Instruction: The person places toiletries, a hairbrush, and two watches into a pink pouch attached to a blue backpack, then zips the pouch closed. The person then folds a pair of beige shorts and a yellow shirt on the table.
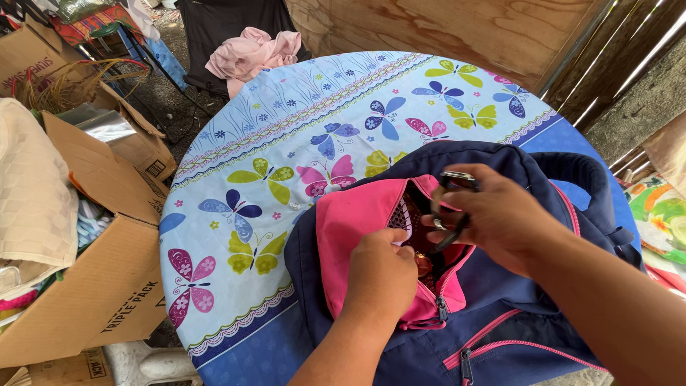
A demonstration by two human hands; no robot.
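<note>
My right hand (500, 218) is clamped around a pair of dark sunglasses (449, 207), folded, fingers curled over the frame. The glasses sit right at the mouth of the pink pocket (357, 221) on the navy backpack (514, 322), touching or just above the open zipper edge. Their long axis runs roughly up and down the pocket's opening, tilted a little, so the lower end points into the gap. The opening lies just to the left of my right fingers, on the pocket side.

My left hand (382, 275) is nearer the pocket's lower edge, fingers pinched together on the pink fabric and holding the flap outward. The backpack lies on the round table under the butterfly tablecloth (286, 143), on its near right side.
</note>
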